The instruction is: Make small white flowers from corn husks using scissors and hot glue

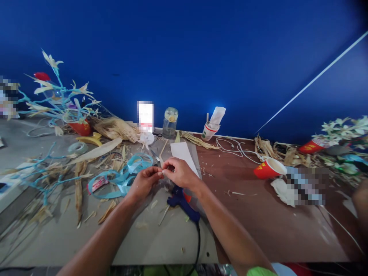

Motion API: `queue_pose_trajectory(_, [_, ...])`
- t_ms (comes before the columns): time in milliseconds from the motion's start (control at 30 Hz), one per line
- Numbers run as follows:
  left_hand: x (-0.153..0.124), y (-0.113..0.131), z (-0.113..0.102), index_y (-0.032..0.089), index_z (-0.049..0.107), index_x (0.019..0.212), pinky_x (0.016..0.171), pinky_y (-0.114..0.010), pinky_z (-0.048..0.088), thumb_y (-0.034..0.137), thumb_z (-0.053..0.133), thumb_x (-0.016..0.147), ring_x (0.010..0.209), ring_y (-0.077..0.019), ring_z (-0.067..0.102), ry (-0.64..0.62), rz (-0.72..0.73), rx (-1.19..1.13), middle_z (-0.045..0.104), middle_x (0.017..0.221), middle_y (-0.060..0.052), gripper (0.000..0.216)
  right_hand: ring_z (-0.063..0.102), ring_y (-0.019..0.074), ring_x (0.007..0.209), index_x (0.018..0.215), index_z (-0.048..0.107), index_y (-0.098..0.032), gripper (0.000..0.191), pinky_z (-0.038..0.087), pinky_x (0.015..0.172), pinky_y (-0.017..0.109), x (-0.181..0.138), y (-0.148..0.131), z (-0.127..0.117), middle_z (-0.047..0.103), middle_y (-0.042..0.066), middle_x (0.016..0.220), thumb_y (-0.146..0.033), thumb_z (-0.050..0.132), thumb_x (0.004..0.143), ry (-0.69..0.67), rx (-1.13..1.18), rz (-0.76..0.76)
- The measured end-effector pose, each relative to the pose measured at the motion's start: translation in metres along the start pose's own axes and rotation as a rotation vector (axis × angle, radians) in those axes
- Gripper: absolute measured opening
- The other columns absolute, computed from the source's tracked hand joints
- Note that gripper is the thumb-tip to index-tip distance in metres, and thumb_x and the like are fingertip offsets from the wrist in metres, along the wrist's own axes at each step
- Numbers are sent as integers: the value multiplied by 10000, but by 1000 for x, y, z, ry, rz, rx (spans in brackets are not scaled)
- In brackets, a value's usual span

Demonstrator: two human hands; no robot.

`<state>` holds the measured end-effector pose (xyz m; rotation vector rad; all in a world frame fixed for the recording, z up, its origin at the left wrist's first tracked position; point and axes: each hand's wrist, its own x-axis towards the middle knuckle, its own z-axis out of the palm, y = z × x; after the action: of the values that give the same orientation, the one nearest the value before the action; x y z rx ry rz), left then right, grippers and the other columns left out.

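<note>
My left hand point(144, 181) and my right hand point(179, 172) meet above the table's middle, fingertips pinched together on a small pale piece point(162, 172) too small to name. Just below the hands lies a blue glue gun point(181, 203) with a black cord running to the table's near edge. A white sheet point(184, 155) lies just behind my right hand. Left of my left hand is a tangle of light blue ribbon point(123, 177).
Dried husk strips point(94, 152) and blue-wrapped stems point(43, 172) litter the left. A red pot of husk flowers point(80, 124) stands far left. A jar point(170, 122), a paper cup point(209, 131), a white cable point(235, 147) and a tipped red cup point(268, 168) sit behind and right.
</note>
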<state>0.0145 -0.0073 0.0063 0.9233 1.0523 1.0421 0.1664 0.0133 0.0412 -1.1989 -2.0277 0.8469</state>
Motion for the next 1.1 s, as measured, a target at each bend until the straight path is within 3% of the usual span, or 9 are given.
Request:
queue_pose_trajectory(167, [0, 1, 0, 125, 660, 725, 457, -174, 332, 340, 793, 548, 491, -51, 438, 28, -21, -78, 581, 608, 2, 309, 534, 117, 719, 675, 606, -159, 97, 381, 672, 219, 0, 1, -1, 601, 9, 722, -121, 548, 742, 32, -34, -93])
queue_pose_trajectory(333, [-3, 6, 0, 138, 632, 790, 483, -176, 361, 356, 780, 562, 524, -62, 479, 99, -35, -144, 593, 644, 1, 349, 531, 106, 694, 689, 604, -159, 84, 372, 632, 201, 0, 5, -3, 601, -2, 712, -147, 550, 753, 54, -2, -48])
queue_pose_trajectory(533, [-4, 3, 1, 162, 574, 777, 432, -193, 266, 404, 630, 721, 458, -59, 370, 97, 161, 50, 517, 597, 36, 255, 532, 99, 665, 722, 627, -157, 94, 376, 612, 192, 0, 8, -1, 620, -10, 708, -196, 547, 752, 72, 65, 46])
queue_pose_trajectory(600, [-3, 2, 1, 164, 583, 782, 451, -202, 283, 397, 619, 722, 477, -73, 380, 93, 180, 146, 474, 568, 47, 244, 523, 95, 641, 731, 635, -150, 108, 371, 593, 189, 1, 7, -1, 621, -14, 691, -209, 546, 751, 51, 91, 81])
queue_pose_trajectory(733, [-1, 1, 1, 158, 603, 777, 525, -220, 340, 353, 632, 693, 560, -98, 443, 87, 236, 287, 536, 635, 22, 215, 498, 88, 600, 739, 648, -144, 129, 349, 556, 187, 0, 5, -1, 615, -19, 660, -227, 549, 745, 2, 100, 126])
queue_pose_trajectory(1100, [-4, 7, 2, 161, 605, 637, 518, -226, 302, 281, 624, 659, 543, -100, 404, 99, 208, 287, 500, 562, 30, 123, 452, 77, 550, 743, 658, -135, 180, 340, 524, 181, 1, 9, 2, 581, -28, 607, -287, 562, 741, -41, 137, 182])
